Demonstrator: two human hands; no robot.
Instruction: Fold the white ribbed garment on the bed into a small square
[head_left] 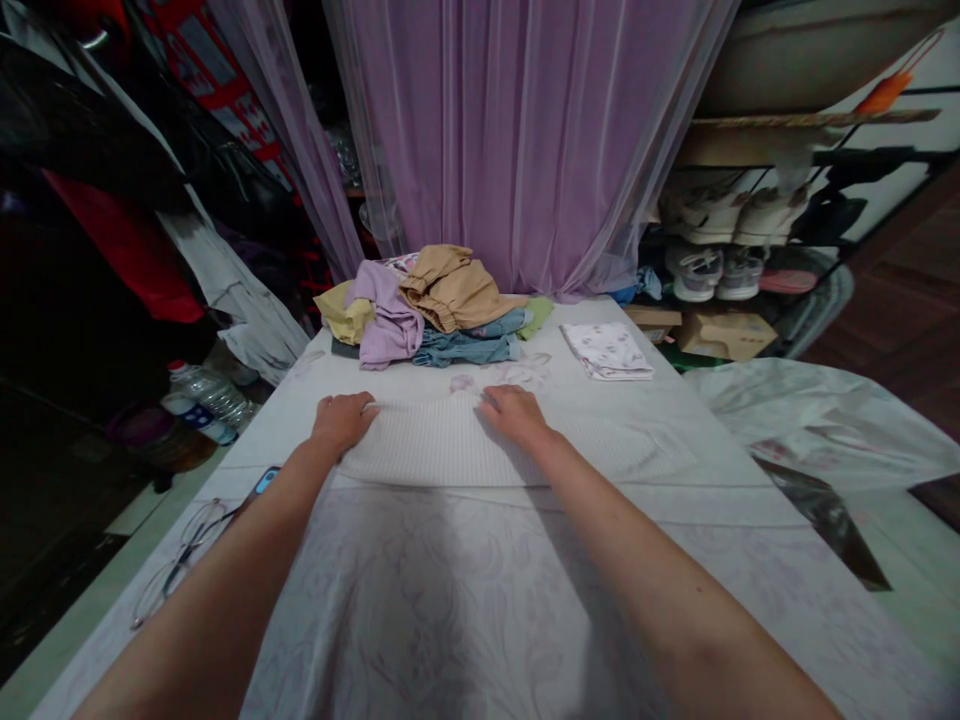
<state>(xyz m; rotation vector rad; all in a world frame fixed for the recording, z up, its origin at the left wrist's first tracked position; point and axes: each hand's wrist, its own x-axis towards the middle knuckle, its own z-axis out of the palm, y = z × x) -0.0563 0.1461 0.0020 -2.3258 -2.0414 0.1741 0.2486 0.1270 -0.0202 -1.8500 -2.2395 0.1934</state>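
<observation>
Fingers (pixel 364 408) of left hand (pixel 341 420) and right hand (pixel 517 415) lie flat, little spread, on white knit cloth (pixel 442 445); clothes pile (pixel 420 310) sits near ahead.

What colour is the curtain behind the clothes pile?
Lilac purple: the sheer fabric curtain shows best in the head view.

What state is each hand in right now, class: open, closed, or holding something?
Left hand: open, resting on the white knit cloth, grip empty.
Right hand: open, resting on the same cloth, grip empty.
</observation>
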